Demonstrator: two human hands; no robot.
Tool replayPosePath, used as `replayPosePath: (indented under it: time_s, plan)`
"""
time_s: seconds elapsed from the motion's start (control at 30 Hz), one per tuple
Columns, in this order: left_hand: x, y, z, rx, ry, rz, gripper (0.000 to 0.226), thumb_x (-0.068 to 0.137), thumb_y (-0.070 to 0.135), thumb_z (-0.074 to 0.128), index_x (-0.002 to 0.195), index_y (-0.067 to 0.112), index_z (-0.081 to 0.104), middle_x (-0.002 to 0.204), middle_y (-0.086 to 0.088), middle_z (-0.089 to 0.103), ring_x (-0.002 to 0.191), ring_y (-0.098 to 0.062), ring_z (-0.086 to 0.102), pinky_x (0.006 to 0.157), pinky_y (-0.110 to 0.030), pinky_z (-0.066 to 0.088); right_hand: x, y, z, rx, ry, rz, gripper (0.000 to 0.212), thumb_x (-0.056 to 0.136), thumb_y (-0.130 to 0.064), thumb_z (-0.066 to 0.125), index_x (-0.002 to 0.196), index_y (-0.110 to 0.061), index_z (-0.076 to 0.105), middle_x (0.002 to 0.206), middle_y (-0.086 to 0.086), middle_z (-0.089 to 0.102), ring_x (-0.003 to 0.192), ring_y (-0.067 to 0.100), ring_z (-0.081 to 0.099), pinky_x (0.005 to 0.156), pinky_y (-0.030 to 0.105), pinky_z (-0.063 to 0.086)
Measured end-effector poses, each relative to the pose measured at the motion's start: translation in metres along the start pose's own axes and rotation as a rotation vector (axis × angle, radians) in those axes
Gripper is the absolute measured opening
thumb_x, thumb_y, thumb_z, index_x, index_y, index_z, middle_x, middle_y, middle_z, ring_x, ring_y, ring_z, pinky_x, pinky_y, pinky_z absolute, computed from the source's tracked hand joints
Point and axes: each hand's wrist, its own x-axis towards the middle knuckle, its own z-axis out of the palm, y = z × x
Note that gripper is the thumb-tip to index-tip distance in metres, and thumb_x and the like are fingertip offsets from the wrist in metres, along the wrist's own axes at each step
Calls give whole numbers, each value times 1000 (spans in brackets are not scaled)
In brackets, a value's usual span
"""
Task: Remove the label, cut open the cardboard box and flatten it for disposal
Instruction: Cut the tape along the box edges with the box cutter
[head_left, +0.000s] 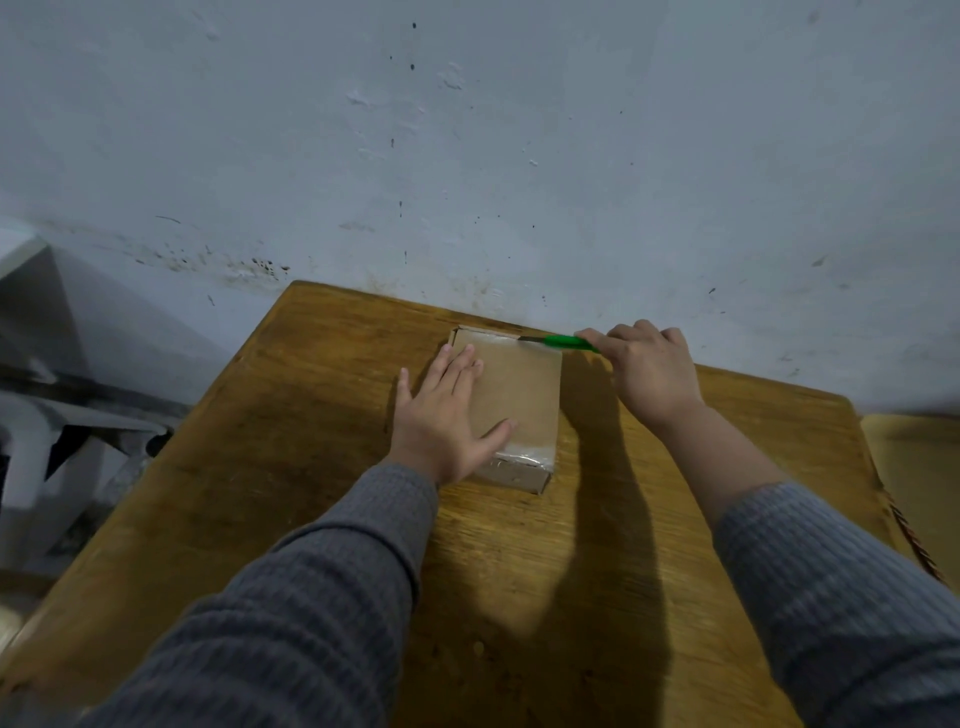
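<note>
A small brown cardboard box (522, 395) lies flat near the far edge of the wooden table (291, 467), with clear tape across its near and far ends. My left hand (441, 415) lies flat on the box's left half, fingers spread, pressing down on it. My right hand (649, 371) is closed around a green-handled cutter (566, 341). The cutter's blade tip touches the box's far right corner at the taped edge. I see no label on the top face.
A stained pale wall (467, 156) rises directly behind the table. White and grey furniture (47, 395) stands to the left of the table. A second wooden surface (914, 457) shows at the right edge.
</note>
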Motion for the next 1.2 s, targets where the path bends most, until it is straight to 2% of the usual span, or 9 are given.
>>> replayPosePath:
  time_s: [0.33, 0.6, 0.8, 1.2]
  plan:
    - [2, -1, -1, -22, -48, 7, 91, 82, 76, 30, 153, 21, 16, 161, 10, 4, 147, -9, -5, 117, -56, 5, -24, 25, 1, -15, 13, 88, 55, 91, -4, 43, 134, -37, 42, 106, -2, 63, 97, 24, 50, 75, 36, 27]
    - [2, 0, -3, -6, -52, 12, 94, 79, 77, 28, 152, 18, 19, 161, 8, 8, 148, -12, -2, 118, -56, 6, -7, -7, -9, 105, 113, 58, 47, 92, -9, 44, 131, -34, 51, 103, -1, 65, 97, 24, 51, 76, 37, 28]
    - [3, 0, -1, 12, -44, 2, 91, 81, 77, 31, 151, 19, 20, 161, 8, 10, 148, -12, -2, 117, -57, 7, 10, -21, -9, 69, 64, 5, 46, 95, -12, 41, 132, -38, 47, 109, 0, 63, 102, 24, 50, 79, 38, 29]
    - [2, 0, -1, 12, -52, -12, 91, 81, 78, 30, 152, 22, 19, 161, 11, 6, 147, -10, -4, 116, -58, 7, -1, -12, 0, 19, 23, 44, 54, 93, -6, 42, 139, -35, 40, 109, 1, 62, 102, 23, 48, 80, 37, 30]
